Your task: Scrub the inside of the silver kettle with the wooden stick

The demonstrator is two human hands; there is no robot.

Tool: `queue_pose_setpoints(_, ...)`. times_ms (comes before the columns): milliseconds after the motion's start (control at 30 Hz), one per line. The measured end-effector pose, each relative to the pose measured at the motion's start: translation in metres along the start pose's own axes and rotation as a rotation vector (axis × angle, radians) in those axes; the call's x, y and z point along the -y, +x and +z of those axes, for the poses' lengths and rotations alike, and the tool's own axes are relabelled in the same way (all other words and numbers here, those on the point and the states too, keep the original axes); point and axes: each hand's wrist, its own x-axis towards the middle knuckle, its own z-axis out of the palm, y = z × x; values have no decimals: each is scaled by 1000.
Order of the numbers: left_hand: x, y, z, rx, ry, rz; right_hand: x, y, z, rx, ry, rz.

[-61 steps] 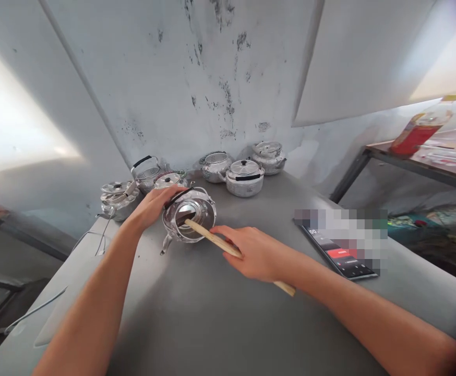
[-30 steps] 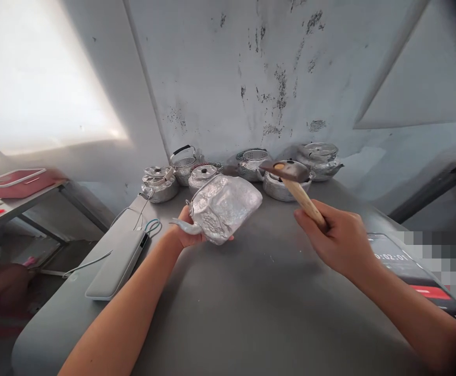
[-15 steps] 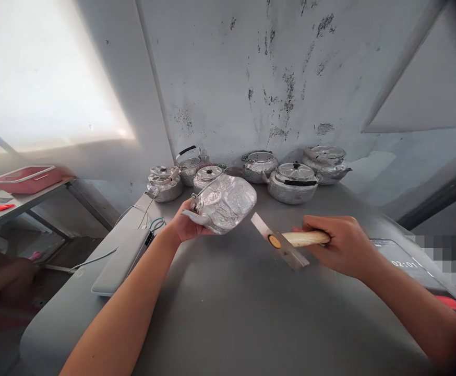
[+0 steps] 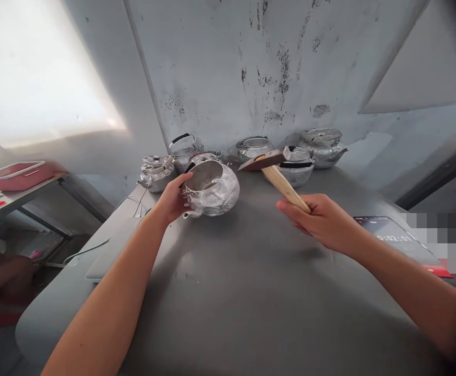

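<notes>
My left hand grips a silvery, dented metal kettle at its rim and handle side. The kettle has no lid on, and its wide mouth faces up and toward me, with the spout low beside my fingers. Wrapped round a pale wooden handle, my right hand holds a hammer raised to the right of the kettle. Its metal head is apart from the kettle and covers part of a lidded pot behind it.
Along the wall stand several metal kettles and pots, among them a lidded kettle and a spouted kettle. A phone showing a timer lies at right. At left are a pale flat case, a cable and a pink basket.
The kettle has turned from showing its dented underside to showing its open mouth. The hammer has risen and swung, its head now higher and tilted the other way.
</notes>
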Motion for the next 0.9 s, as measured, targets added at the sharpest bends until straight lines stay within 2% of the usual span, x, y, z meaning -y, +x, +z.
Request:
queue_pose_setpoints(200,-9,-9,9,26,97,206,11,-3,6,75,-72,15)
queue_pose_setpoints(433,-27,-33,32,114,315,414,0,-5,10,165,-254,62)
queue_pose_setpoints(567,-31,-41,40,165,420,443,5,-14,20,221,-255,83)
queue_pose_setpoints(733,-54,-47,42,265,694,510,14,-20,37,259,-146,135)
queue_pose_setpoints(900,-72,-46,56,258,804,418,13,-21,52,320,29,216)
